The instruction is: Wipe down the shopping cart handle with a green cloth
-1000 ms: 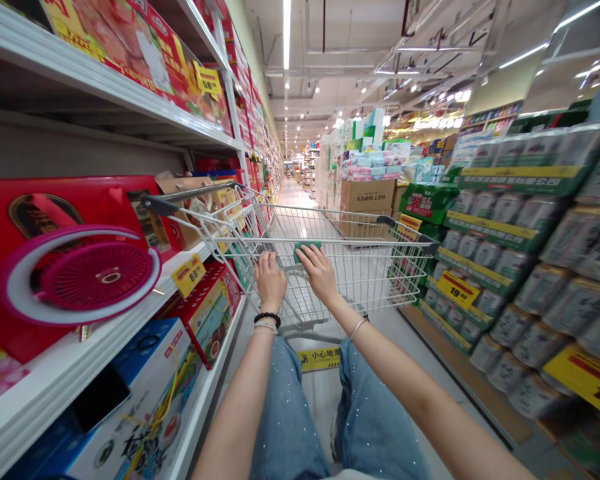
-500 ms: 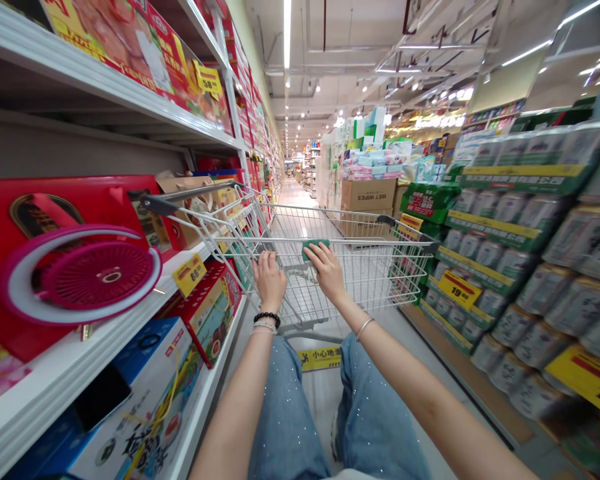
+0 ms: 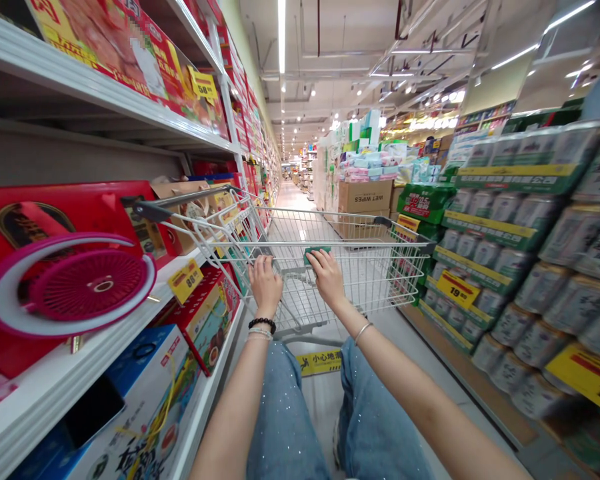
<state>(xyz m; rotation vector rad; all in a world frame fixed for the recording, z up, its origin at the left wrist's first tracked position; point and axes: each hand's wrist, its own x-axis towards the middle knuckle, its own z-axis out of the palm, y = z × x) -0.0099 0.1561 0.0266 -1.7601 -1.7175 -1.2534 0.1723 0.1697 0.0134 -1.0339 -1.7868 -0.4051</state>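
In the head view a wire shopping cart [image 3: 350, 293] stands across the aisle just ahead of my knees. My left hand [image 3: 266, 285] is at its near side, fingers bent over the wires. To the right, my right hand [image 3: 326, 275] has its fingers curled at the near rim, over a small green piece [image 3: 318, 253]; whether that is a pad or part of the cart I cannot tell. The undersides of both hands are hidden. Bare floor wires show through the cart's basket.
At left, a shelf [image 3: 180, 263] carries a magenta fan [image 3: 93, 283] and red gift boxes; a dark phone-like slab [image 3: 94, 410] lies lower. Stacked cans [image 3: 495, 213] line the right. A wet wipes carton [image 3: 365, 197] stands beyond. A yellow floor sign [image 3: 320, 363] lies between my legs.
The view has shifted slightly, with the left shelf sliding a little left. Both hands stay at the cart's near side, a touch lower in view.
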